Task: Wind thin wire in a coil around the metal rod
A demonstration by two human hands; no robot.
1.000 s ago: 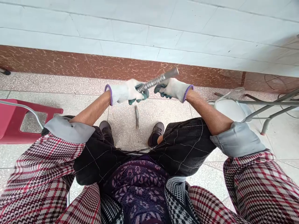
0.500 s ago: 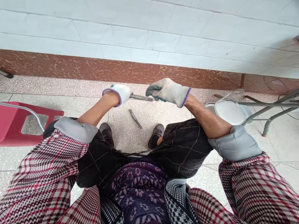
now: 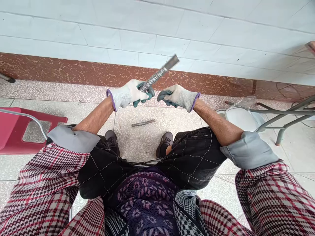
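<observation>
My left hand, in a white glove with grey-green fingertips, is closed round the lower end of a wire-wrapped metal bar. The bar slants up to the right, with shiny wire coiled round its middle and a bare, flat tip. Close by on the right, my gloved right hand has its fingers curled together; what they hold, if anything, is hidden. Below both hands, between my shoes, a second, smaller metal bar shows nearly level. Whether it lies on the floor or hangs above it I cannot tell.
A white-tiled wall with a red-brown marbled skirting runs ahead. To the left is a red plastic stool or chair. On the right are a white round-topped item and grey metal legs. Speckled floor tiles lie underneath.
My left hand has turned, swinging the wire-wrapped bar from nearly level to pointing up and right. The right hand has shifted slightly right. The smaller bar below has turned from slanted to nearly level.
</observation>
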